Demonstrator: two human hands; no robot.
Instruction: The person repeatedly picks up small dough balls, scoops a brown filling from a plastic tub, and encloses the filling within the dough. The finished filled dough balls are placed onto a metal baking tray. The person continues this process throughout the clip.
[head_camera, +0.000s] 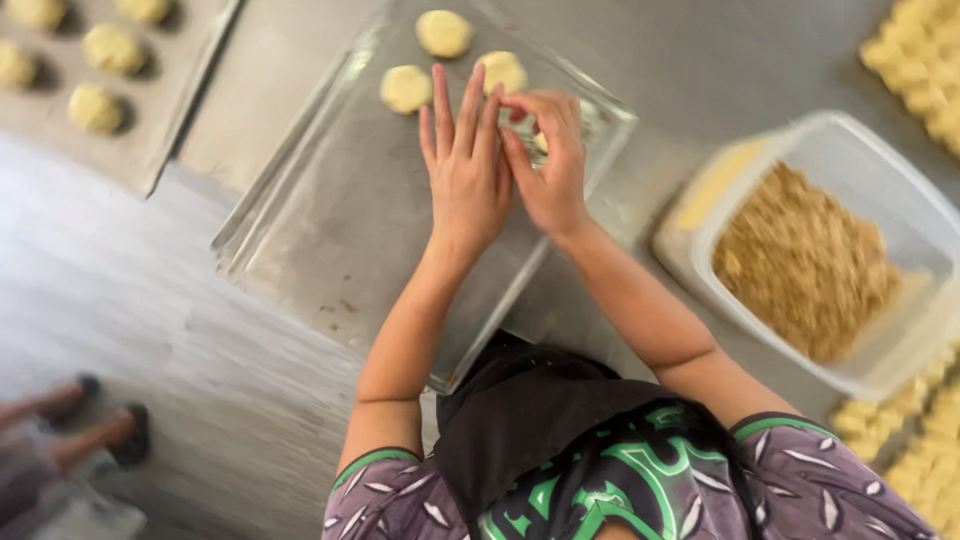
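Observation:
My left hand (465, 170) is held flat over a metal baking tray (330, 220), fingers stretched out and holding nothing. Its fingertips touch my right hand (552, 170). My right hand's fingers are pinched around a small pale dough piece (540, 142), mostly hidden by the fingers, just above the tray's far right corner. Three flattened round dough pieces lie on the tray's far end: one at the back (443, 32), one to the left (405, 88) and one (502, 70) just beyond my fingertips.
A clear plastic tub (930, 215) of brown crumbly filling (805, 260) stands at the right. Pale dough lumps lie at the top right (915, 55) and bottom right (920, 440). A second tray (160, 130) with dough rounds sits top left. Another person's feet (100, 430) show at lower left.

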